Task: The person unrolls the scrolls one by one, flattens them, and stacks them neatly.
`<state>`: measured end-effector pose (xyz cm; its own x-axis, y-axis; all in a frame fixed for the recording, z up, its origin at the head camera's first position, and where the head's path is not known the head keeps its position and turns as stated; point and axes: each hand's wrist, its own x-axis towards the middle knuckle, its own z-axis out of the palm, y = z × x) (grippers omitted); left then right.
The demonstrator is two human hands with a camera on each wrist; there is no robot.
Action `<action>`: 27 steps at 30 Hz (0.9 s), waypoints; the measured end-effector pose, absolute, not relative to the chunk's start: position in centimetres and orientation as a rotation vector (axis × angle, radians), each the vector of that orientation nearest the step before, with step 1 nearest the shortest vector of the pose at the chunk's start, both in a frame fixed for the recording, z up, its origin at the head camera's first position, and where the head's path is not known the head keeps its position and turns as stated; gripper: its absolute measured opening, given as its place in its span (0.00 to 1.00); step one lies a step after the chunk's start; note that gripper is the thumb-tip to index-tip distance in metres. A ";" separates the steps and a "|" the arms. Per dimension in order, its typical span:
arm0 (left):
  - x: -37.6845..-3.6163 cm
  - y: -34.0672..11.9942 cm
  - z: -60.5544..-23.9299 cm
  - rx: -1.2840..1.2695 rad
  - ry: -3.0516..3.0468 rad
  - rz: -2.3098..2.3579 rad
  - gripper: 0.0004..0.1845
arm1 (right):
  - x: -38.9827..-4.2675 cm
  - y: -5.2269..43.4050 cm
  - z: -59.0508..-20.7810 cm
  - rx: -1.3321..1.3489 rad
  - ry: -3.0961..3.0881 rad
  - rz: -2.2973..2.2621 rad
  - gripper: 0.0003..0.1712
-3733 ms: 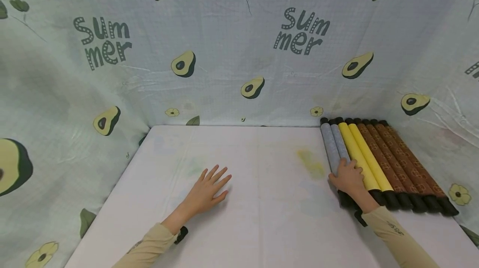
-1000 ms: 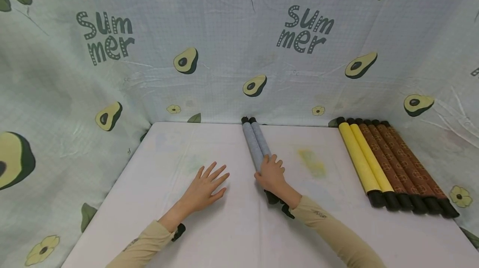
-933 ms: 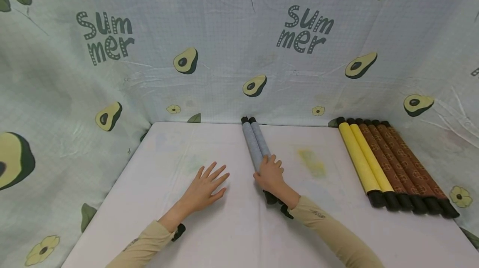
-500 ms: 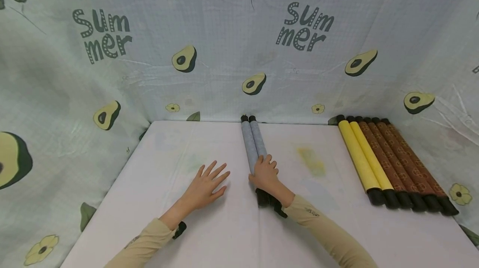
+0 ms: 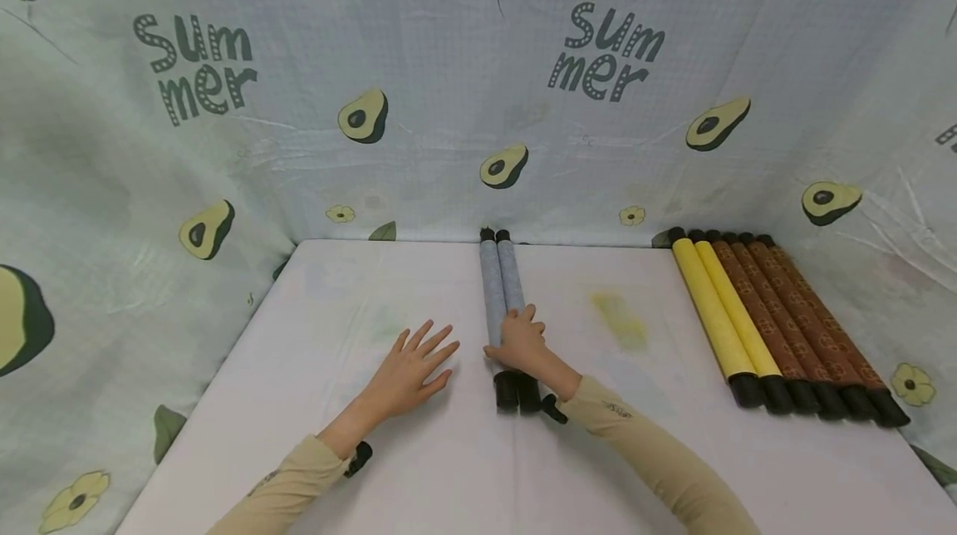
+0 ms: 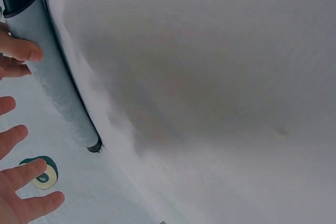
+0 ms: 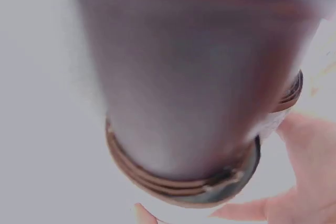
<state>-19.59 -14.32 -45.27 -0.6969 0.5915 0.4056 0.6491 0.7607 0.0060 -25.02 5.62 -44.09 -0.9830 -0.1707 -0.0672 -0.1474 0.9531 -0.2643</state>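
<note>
Two grey-blue rolls with black ends, a left roll [image 5: 493, 294] and a right roll [image 5: 509, 269], lie side by side at the table's middle, pointing away from me. My right hand [image 5: 522, 346] holds the pair near their near ends, thumb on the left roll's side and fingers over the right one. The left wrist view catches that thumb [image 6: 21, 48] on the grey surface. In the right wrist view a blurred roll end [image 7: 173, 87] with a layered rim hides much of the hand [image 7: 310, 166]. My left hand [image 5: 404, 375] holds nothing, fingers spread, left of the rolls.
Two yellow rolls [image 5: 710, 302] and several brown patterned rolls [image 5: 792, 319] lie in a row at the table's right side. A pale cloth [image 5: 449, 36] with avocado prints hangs behind and beside the white table [image 5: 314, 302], which bears a yellow stain [image 5: 620, 321].
My right hand has carried the two grey rolls from beside the yellow ones leftward to the middle. Lately their near ends have swung left, so they lie straighter. The left hand has barely moved.
</note>
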 end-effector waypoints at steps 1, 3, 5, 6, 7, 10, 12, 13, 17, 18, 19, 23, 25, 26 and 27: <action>-19.6 -14.3 -45.3 -0.948 -2.572 -0.208 0.21 | -25.2 5.3 -44.2 -0.229 3.005 -0.407 0.40; -19.6 -14.4 -45.2 -0.948 -2.569 -0.201 0.21 | -25.4 4.6 -44.4 -0.186 2.987 -0.430 0.39; -19.6 -14.5 -45.1 -0.941 -2.567 -0.192 0.21 | -26.1 4.1 -45.9 -0.191 3.028 -0.381 0.40; -19.6 -14.5 -45.1 -0.938 -2.566 -0.190 0.21 | -26.1 3.8 -46.0 -0.169 3.024 -0.367 0.41; -19.6 -14.5 -45.0 -0.936 -2.565 -0.190 0.21 | -26.1 3.5 -46.0 -0.155 3.027 -0.341 0.42; -19.6 -14.7 -45.0 -0.932 -2.558 -0.191 0.21 | -25.6 3.0 -45.9 -0.160 3.085 -0.259 0.43; -19.7 -14.7 -45.0 -0.931 -2.559 -0.194 0.21 | -24.8 2.7 -44.6 -0.149 3.063 -0.265 0.42; -19.7 -14.8 -45.1 -0.929 -2.560 -0.189 0.21 | -24.7 2.8 -44.6 -0.177 3.087 -0.237 0.42; -19.9 -14.8 -45.2 -0.923 -2.561 -0.184 0.21 | -24.6 3.1 -44.9 -0.289 3.122 -0.161 0.43; -19.9 -14.8 -45.2 -0.924 -2.557 -0.184 0.21 | -24.6 3.2 -45.0 -0.316 3.126 -0.149 0.43; -19.9 -14.7 -45.2 -0.926 -2.550 -0.183 0.21 | -24.6 3.3 -45.1 -0.336 3.129 -0.134 0.43; -20.1 -14.7 -45.2 -0.935 -2.535 -0.196 0.21 | -24.6 3.7 -45.2 -0.391 3.122 -0.158 0.45; -20.2 -14.6 -45.2 -0.939 -2.535 -0.197 0.21 | -24.5 3.9 -45.2 -0.413 3.121 -0.174 0.45; -20.2 -14.6 -45.2 -0.940 -2.537 -0.197 0.21 | -24.5 3.9 -45.2 -0.426 3.122 -0.189 0.46; -20.2 -14.6 -45.2 -0.942 -2.539 -0.198 0.21 | -24.4 4.0 -45.2 -0.435 3.123 -0.198 0.46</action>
<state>-20.22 -14.61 -45.17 -0.6805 0.5896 0.4351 0.6499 0.7599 -0.0135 -24.44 3.99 -45.19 -0.9619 -0.2710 0.0349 -0.2733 0.9542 -0.1217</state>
